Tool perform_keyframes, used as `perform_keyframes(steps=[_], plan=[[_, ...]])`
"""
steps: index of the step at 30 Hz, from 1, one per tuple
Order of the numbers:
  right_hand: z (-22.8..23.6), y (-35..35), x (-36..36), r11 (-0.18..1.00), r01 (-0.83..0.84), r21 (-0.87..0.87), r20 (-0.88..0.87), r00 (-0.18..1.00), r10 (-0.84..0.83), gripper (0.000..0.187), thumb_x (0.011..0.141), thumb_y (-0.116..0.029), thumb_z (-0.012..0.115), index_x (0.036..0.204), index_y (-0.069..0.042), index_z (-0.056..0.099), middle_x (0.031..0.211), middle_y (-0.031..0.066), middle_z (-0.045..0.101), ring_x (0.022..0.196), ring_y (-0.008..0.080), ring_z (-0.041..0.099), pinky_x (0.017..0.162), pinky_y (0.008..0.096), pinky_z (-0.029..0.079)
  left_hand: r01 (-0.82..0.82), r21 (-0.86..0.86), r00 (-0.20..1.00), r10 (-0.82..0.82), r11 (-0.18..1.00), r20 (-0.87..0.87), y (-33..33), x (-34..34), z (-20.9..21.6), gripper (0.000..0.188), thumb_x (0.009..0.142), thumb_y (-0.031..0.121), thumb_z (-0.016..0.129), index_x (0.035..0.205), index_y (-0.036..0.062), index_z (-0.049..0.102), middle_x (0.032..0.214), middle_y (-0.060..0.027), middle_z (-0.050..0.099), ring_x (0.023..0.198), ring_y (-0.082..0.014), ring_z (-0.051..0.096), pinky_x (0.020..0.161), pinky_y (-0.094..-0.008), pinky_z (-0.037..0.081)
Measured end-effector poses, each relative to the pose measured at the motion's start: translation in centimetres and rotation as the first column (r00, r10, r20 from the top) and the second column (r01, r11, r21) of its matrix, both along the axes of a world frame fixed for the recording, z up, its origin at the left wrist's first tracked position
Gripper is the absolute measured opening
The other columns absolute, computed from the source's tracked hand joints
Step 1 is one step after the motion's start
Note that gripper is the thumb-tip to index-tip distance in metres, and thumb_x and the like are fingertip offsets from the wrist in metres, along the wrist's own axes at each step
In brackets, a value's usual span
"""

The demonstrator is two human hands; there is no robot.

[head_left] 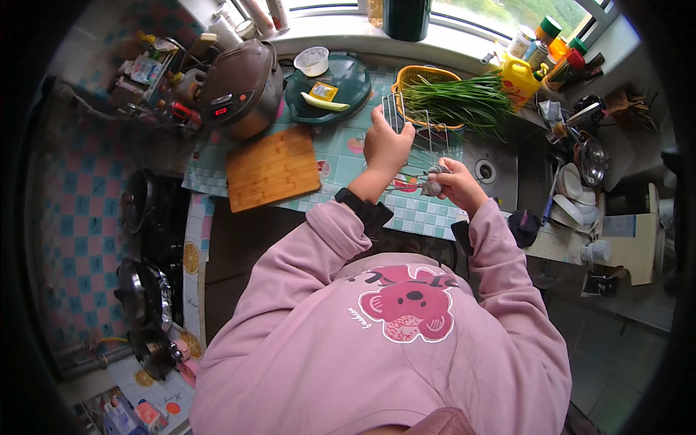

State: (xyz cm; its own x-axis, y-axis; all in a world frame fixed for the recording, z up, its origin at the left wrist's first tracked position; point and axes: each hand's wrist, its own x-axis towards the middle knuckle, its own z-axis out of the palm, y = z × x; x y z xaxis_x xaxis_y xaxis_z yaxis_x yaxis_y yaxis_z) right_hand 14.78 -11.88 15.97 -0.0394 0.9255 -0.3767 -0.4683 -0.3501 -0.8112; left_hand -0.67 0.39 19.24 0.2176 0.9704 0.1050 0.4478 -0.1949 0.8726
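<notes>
My left hand [386, 147] is closed around the left side of a metal wire rack [428, 123], which it holds up above the counter. My right hand [462, 183] pinches a grey steel wool scrubber [432, 185] against the rack's near end. Just beyond the rack, a yellow plastic basket [410, 73] carries a heap of long green chives [464, 100]. Parts of the rack's wires are hidden behind my left hand.
A wooden cutting board [274, 168] and a rice cooker [241, 89] are on the left. Behind them, a dark green lid [348, 87] bears a white bowl [312, 61]. The metal sink [500, 159] lies right, near stacked dishes [573, 192]. Pots [133, 290] stand far left.
</notes>
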Motion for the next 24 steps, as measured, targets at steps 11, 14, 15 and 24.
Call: perform_keyframes(steps=[11, 14, 15, 24], plan=[[3.5, -2.3, -1.5, 0.932, 0.078, 0.353, 0.307, 0.932, -0.194, 0.032, 0.085, -0.003, 0.07, 0.109, -0.004, 0.049, 0.095, 0.0079, 0.063, 0.083, 0.0139, 0.064, 0.069, 0.0272, 0.053, 0.0, -0.571, 0.64, 0.439, 0.821, 0.631, 2.0, -4.9, 0.2, 0.053, 0.078, 0.01, 0.073, 0.118, 0.0012, 0.04, 0.084, -0.0094, 0.054, 0.049, -0.0143, 0.049, 0.042, -0.0288, 0.037], [4.1, -1.9, -3.1, 0.884, 0.05, 0.465, 0.489, 0.818, -0.304, 0.037, 0.083, 0.001, 0.07, 0.113, -0.003, 0.05, 0.098, 0.0093, 0.066, 0.088, 0.0157, 0.065, 0.076, 0.0275, 0.053, 0.056, -0.625, 0.582, 0.483, 0.778, 0.654, 1.8, -5.3, 0.7, 0.039, 0.079, 0.009, 0.072, 0.102, 0.0044, 0.041, 0.068, -0.0036, 0.048, 0.037, -0.0102, 0.039, 0.031, -0.0282, 0.025], [4.3, -2.0, -3.4, 0.87, -0.006, 0.493, 0.581, 0.746, -0.324, 0.037, 0.082, 0.004, 0.069, 0.115, -0.003, 0.053, 0.1, 0.0099, 0.067, 0.09, 0.0171, 0.067, 0.079, 0.0278, 0.052, 0.083, -0.643, 0.58, 0.488, 0.761, 0.652, 1.6, -5.5, 0.8, 0.036, 0.079, 0.009, 0.072, 0.097, 0.0052, 0.042, 0.063, -0.0023, 0.047, 0.036, -0.0103, 0.038, 0.032, -0.0281, 0.025], [4.7, -1.0, -6.1, 0.808, -0.24, 0.538, 0.795, 0.462, -0.393, 0.026, 0.081, 0.003, 0.069, 0.106, -0.004, 0.065, 0.096, 0.0102, 0.065, 0.079, 0.0234, 0.066, 0.07, 0.0313, 0.054, 0.053, -0.696, 0.591, 0.54, 0.716, 0.6, 1.0, -5.0, 0.6, 0.04, 0.085, 0.019, 0.068, 0.057, 0.0148, 0.039, 0.046, 0.0019, 0.036, 0.034, -0.0108, 0.031, 0.037, -0.0296, 0.021]])
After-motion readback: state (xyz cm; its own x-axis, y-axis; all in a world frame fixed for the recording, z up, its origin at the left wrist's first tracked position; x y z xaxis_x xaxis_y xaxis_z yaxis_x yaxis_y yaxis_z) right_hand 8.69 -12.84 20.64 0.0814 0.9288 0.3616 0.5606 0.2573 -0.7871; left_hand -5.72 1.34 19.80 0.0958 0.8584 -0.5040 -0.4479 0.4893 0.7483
